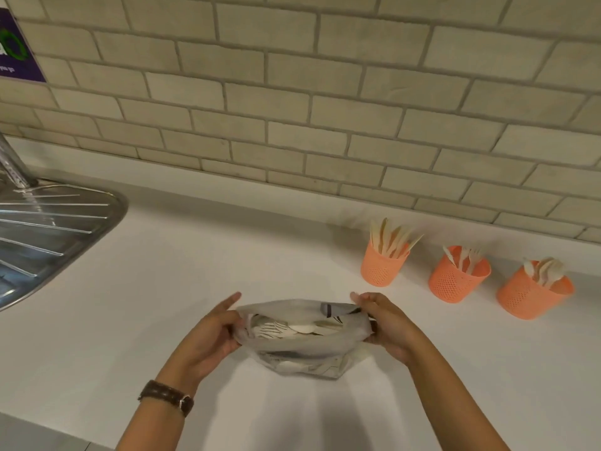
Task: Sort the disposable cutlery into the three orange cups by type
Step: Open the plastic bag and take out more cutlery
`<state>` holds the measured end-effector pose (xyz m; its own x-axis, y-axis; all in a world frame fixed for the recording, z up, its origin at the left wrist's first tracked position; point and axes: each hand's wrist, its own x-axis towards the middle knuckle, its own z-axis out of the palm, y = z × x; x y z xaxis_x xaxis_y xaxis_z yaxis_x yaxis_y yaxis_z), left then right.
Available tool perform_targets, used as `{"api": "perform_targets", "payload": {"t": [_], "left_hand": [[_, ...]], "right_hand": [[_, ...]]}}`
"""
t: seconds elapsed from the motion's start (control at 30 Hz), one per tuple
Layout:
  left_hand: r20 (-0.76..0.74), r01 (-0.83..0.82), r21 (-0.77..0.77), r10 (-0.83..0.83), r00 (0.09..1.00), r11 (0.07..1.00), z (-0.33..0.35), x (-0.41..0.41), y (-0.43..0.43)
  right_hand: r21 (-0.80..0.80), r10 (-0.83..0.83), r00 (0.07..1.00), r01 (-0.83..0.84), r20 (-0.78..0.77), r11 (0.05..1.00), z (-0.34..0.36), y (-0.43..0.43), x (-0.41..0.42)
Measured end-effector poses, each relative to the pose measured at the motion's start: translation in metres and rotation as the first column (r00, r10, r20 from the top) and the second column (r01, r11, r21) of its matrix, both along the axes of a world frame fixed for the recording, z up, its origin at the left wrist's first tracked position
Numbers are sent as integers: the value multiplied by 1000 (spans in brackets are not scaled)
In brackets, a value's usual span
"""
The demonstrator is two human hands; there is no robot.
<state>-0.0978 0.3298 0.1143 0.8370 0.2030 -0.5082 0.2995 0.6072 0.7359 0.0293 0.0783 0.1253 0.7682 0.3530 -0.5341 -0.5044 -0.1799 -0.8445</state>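
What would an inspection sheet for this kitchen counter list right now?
Surface: white countertop, smooth.
Job's things: translucent plastic bag holding pale disposable cutlery; three orange perforated plastic cups near the wall: left cup with knives, middle cup with forks, right cup with spoons.
Clutter: nothing seen.
Grippers: left hand and right hand grip the bag's mouth, spreading it.
Cables: nothing seen.
Surroundings: steel sink drainboard at left, grey brick-tile wall behind, purple poster on it.

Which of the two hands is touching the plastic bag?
Touching, both. The head view shows the left hand and right hand gripping opposite ends of the plastic bag, fingers curled round its open rim.
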Motion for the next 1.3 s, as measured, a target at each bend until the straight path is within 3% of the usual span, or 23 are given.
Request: {"api": "perform_targets", "payload": {"t": [0.03,0.07,0.13,0.17,0.23,0.37,0.43,0.5,0.57,0.63,0.77,0.87,0.93,1.03,1.07,1.2,1.3], "left_hand": [[-44,70,235,-61,997,970,3,-3,-1],[-92,120,467,-87,992,876,3,-5,-2],[-79,115,809,-88,993,576,0,-10,-6],[-51,88,903,-97,994,420,-1,-11,-8],[-78,104,974,-130,988,201,-3,-12,-11],[-267,263,964,-164,950,-45,-5,-15,-19],[-307,297,951,-173,936,-84,-6,-17,-22],[-366,348,930,-182,913,-122,-6,-20,-22],[-429,406,902,-200,881,-147,-2,-20,-23],[-448,420,893,-238,862,-160,3,-18,-25],[-408,381,912,-245,880,-149,16,-7,-20],[-409,394,912,-223,885,-113,19,-9,-17],[-405,398,914,-245,881,-82,15,-17,-22],[-365,371,928,-249,897,-22,3,-25,-29],[-351,363,932,-247,903,0,-1,-26,-30],[-328,355,933,-249,911,68,-10,-29,-30],[-300,330,940,-249,921,84,-13,-31,-31]], "right_hand": [[-174,86,986,-61,141,983,3,0,-3],[-317,170,953,-85,251,945,5,1,-9],[-485,307,856,-76,417,871,1,6,-22],[-552,366,795,-48,484,833,-3,9,-28],[-641,467,665,23,583,767,-9,12,-38],[-691,552,556,57,622,721,-12,14,-48],[-738,607,513,81,607,670,-9,14,-51],[-834,716,482,60,505,548,-4,14,-52],[-907,794,479,11,375,421,1,12,-50],[-931,813,491,-10,313,365,7,12,-48],[-885,750,490,105,443,454,18,9,-34],[-873,722,533,68,442,484,23,13,-35],[-867,748,467,91,472,490,22,21,-48],[-717,670,383,-30,636,697,15,41,-79],[-706,687,383,-115,617,699,9,49,-85],[-869,852,396,-210,343,447,-33,63,-66],[-877,868,391,-239,306,417,-47,66,-50]]}}
